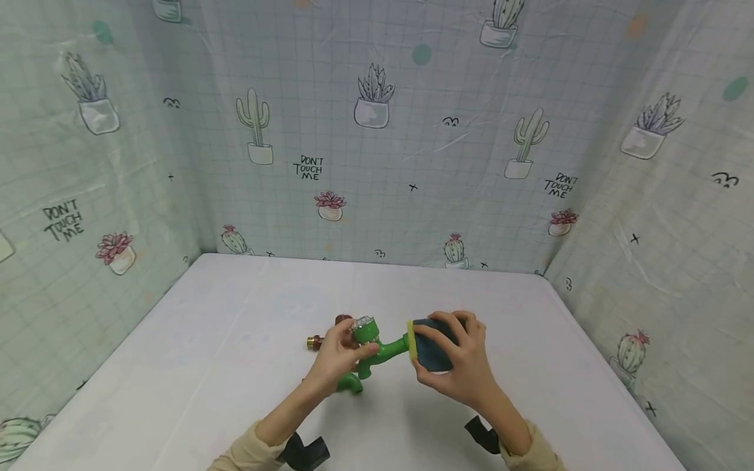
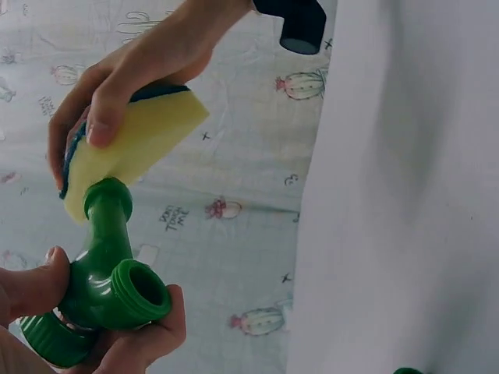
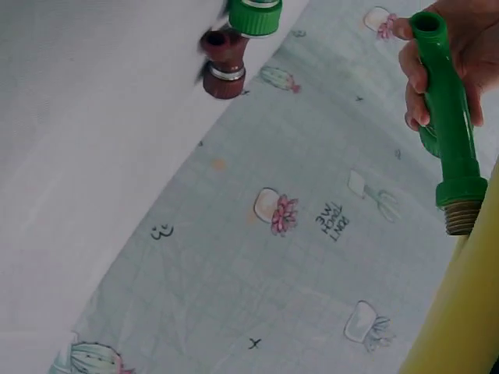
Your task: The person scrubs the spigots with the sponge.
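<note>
My left hand (image 1: 337, 358) grips a glossy green plastic faucet (image 1: 389, 352) by its body, thumb on one side and fingers on the other. The faucet's collar and spout opening show in the left wrist view, where it is a tap-like green body (image 2: 97, 292). In the right wrist view its brownish threaded end (image 3: 461, 218) points at the sponge. My right hand (image 1: 468, 360) pinches a thick sponge (image 1: 432, 347), yellow foam with a dark blue scouring side. The yellow foam (image 2: 148, 148) meets the faucet's end, and the scouring side faces my right palm.
Behind my left hand lies a brown faucet (image 1: 316, 342) with a brass-coloured tip. Another green faucet piece (image 1: 351, 383) lies below that hand. The white table (image 1: 265, 294) is bordered by cactus-print cloth (image 1: 371, 170). Black wrist mounts (image 1: 306, 451) sit near both sleeves.
</note>
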### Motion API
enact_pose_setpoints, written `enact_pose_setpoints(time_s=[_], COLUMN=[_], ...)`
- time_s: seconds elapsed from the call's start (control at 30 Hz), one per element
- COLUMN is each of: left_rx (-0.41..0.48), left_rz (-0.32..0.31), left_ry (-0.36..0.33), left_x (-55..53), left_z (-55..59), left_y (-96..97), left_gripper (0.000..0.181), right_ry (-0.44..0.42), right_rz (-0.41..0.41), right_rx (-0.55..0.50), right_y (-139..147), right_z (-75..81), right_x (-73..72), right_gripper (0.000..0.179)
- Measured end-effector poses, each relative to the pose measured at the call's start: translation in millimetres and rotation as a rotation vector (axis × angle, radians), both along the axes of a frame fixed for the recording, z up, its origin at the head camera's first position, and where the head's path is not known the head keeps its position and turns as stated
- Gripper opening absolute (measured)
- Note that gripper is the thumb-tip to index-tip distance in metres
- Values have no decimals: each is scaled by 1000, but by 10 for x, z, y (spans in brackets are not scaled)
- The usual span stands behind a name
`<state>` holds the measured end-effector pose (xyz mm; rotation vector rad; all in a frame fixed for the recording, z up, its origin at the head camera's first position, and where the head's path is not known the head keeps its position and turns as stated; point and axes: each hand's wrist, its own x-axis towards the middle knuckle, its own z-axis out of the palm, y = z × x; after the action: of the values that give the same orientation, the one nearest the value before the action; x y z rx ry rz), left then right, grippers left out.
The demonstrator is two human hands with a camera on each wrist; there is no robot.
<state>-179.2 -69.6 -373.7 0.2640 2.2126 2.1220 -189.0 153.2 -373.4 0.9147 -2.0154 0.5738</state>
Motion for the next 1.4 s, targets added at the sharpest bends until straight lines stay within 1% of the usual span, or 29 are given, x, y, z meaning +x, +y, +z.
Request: enact_pose_setpoints(time_s=[0.07, 0.13, 0.2, 0.27, 0.37, 0.5, 0.57, 0.67, 0.77, 0.87, 0.9, 0.97, 1.07, 1.13, 1.17, 1.23, 1.3, 1.37, 1.4], left_rx=[53, 97, 148, 195, 232, 233, 239, 274, 320, 348, 345, 304, 184, 100, 74, 52, 59, 85, 100], left_rz=[-39, -94, -145, -182, -199, -226, -255, -308, -347, -373, -379, -368, -319, -273, -261, -247, -246, -239, -223], left_ry=[-74, -140, -197, -243, -287, -347, -387, -453, -506, -537, -534, -491, -372, -291, -266, -240, -223, -203, -186], left_x=[-15, -30, -43, -59, -76, -87, -87, -80, -71, -71, -75, -81, -96, -103, -106, -103, -103, -104, -106], left_z=[-9, -11, -4, 7, 20, 7, -6, -24, -40, -60, -64, -71, -72, -69, -66, -59, -50, -41, -38], left_y=[-10, -28, -54, -82, -118, -118, -106, -100, -108, -122, -127, -141, -161, -166, -166, -161, -147, -123, -107], left_gripper=[45, 47, 49, 51, 51, 53, 54, 55, 53, 53, 53, 54, 57, 61, 62, 67, 69, 66, 63], right_ry=[67, 119, 157, 197, 270, 355, 375, 396, 414, 425, 422, 402, 342, 278, 245, 182, 129, 105, 102], right_rz=[22, 38, 41, 44, 78, 154, 181, 214, 239, 237, 227, 212, 200, 217, 228, 254, 277, 289, 288], right_rx=[-1, 5, 37, 72, 78, 29, 25, 39, 51, 79, 90, 98, 70, 28, 10, -13, -16, -5, 5], right_y=[24, 62, 108, 154, 197, 166, 130, 98, 111, 161, 181, 225, 274, 283, 279, 258, 218, 163, 130], right_z=[-36, -76, -121, -164, -200, -152, -109, -81, -113, -179, -202, -237, -239, -203, -180, -139, -109, -105, -110], right_x=[-15, -38, -65, -89, -116, -145, -162, -186, -218, -260, -274, -296, -303, -283, -265, -221, -169, -122, -103], right_gripper=[42, 40, 38, 37, 35, 34, 33, 31, 29, 28, 28, 29, 33, 36, 37, 40, 41, 42, 42])
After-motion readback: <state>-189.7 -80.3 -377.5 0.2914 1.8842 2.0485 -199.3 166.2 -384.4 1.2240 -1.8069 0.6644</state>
